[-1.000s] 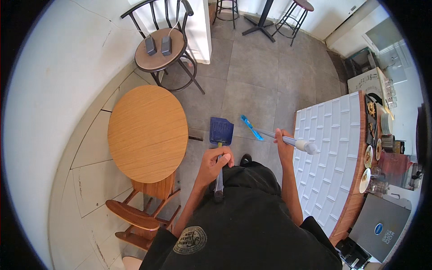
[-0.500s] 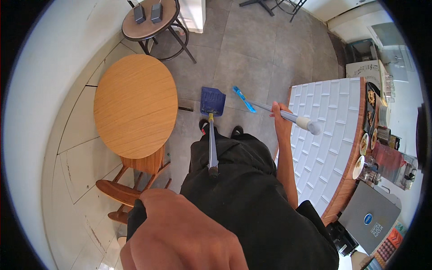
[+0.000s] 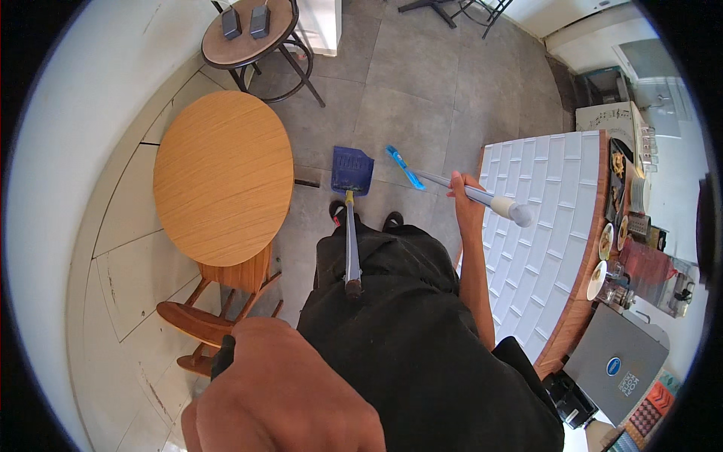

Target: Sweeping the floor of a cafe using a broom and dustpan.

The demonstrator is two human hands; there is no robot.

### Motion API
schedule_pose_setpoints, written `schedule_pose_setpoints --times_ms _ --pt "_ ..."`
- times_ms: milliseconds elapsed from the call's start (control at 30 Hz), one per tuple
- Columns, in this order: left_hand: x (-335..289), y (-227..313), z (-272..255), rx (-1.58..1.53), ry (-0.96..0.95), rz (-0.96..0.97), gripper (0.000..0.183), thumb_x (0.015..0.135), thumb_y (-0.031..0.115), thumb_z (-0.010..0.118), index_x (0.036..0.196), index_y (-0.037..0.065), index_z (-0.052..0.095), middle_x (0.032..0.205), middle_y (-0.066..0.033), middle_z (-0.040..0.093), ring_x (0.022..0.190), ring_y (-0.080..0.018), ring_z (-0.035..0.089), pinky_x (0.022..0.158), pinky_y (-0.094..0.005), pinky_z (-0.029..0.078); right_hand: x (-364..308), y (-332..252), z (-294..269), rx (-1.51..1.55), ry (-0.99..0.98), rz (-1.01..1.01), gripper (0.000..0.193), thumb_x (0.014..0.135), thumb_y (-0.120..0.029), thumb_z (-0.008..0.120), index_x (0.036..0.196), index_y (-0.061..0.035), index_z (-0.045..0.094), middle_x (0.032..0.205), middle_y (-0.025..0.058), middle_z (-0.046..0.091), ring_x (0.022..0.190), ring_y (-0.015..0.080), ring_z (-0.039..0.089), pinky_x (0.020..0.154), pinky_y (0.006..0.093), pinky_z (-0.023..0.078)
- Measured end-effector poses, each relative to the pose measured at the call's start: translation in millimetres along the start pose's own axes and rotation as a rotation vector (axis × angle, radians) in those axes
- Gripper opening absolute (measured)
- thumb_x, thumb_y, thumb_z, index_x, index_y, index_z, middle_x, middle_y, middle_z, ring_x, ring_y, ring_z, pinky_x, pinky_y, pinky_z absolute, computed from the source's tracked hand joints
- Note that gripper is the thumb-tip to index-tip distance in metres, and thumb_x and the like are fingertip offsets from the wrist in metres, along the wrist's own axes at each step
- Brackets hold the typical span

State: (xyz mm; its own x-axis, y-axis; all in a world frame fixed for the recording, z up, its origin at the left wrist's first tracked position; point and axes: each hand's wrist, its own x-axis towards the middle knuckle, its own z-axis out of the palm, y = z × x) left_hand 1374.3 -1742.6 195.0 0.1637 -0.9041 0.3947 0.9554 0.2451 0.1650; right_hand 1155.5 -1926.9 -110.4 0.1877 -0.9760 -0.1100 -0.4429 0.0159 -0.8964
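My right hand [image 3: 467, 192] is closed around the grey handle of a broom [image 3: 433, 178]. Its narrow blue head [image 3: 404, 167] rests low over the floor, and the pale grip end points right, past my wrist. A blue long-handled dustpan [image 3: 352, 172] lies in front of my feet. Its grey handle [image 3: 352, 241] rises toward my waist, with the dark end beside my black clothing and no hand on it. Very close at the lower left, my left hand [image 3: 282, 392] is curled into a fist. A bit of something dark shows beside it; whatever the fingers hold is hidden.
An oval wooden table [image 3: 224, 178] with a wooden chair [image 3: 199, 320] stands to my left. Farther off is a round stool [image 3: 248, 34] bearing two dark boxes. On my right runs a white-tiled counter [image 3: 531, 226] with plates, a tray of food and a grey laptop [image 3: 616, 363].
My left fist has shifted slightly down and to the left. The broom, dustpan and my right hand keep nearly the same places, with the whole view sliding a little left.
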Motion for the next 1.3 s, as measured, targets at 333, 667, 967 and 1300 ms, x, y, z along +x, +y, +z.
schedule_pose_setpoints --times_ms 333,667,967,1300 --pt "-3.0 -5.2 -19.0 -0.054 -0.236 0.058 0.023 0.084 -0.005 0.05 0.105 -0.002 0.061 0.05 -0.0043 0.048 0.037 -0.0093 0.04 0.036 -0.0215 0.021 1.6 8.5 0.5 -0.042 -0.01 0.042 0.042 0.092 -0.039 0.055 0.071 -0.0032 0.056 0.063 0.0042 0.057 0.061 0.0108 0.055 0.061 0.028 0.043" --pt "-6.4 2.9 -15.9 -0.087 -0.204 0.061 0.025 0.083 -0.007 0.05 0.106 -0.003 0.06 0.053 -0.0063 0.05 0.038 -0.0106 0.043 0.036 -0.023 0.022 -0.2 4.4 0.8 0.003 0.013 0.014 0.04 0.091 -0.037 0.057 0.071 -0.0025 0.057 0.062 0.0034 0.056 0.061 0.0103 0.054 0.06 0.0268 0.043" --pt "15.9 8.8 -14.7 -0.098 -0.095 0.002 0.027 0.083 -0.009 0.05 0.107 -0.003 0.059 0.054 -0.0074 0.052 0.038 -0.0104 0.041 0.036 -0.0237 0.022 0.9 3.8 1.3 0.014 0.015 0.023 0.038 0.092 -0.032 0.059 0.069 -0.002 0.056 0.063 0.003 0.056 0.059 0.0099 0.054 0.059 0.0255 0.044" --pt "11.4 13.7 -29.9 -0.188 -0.297 -0.059 0.026 0.083 -0.01 0.049 0.104 -0.002 0.061 0.055 -0.0074 0.053 0.038 -0.0098 0.04 0.037 -0.0232 0.022 2.7 0.6 4.9 0.062 0.005 0.022 0.038 0.091 -0.032 0.06 0.069 -0.0016 0.056 0.063 0.003 0.055 0.059 0.0098 0.054 0.059 0.0253 0.044"
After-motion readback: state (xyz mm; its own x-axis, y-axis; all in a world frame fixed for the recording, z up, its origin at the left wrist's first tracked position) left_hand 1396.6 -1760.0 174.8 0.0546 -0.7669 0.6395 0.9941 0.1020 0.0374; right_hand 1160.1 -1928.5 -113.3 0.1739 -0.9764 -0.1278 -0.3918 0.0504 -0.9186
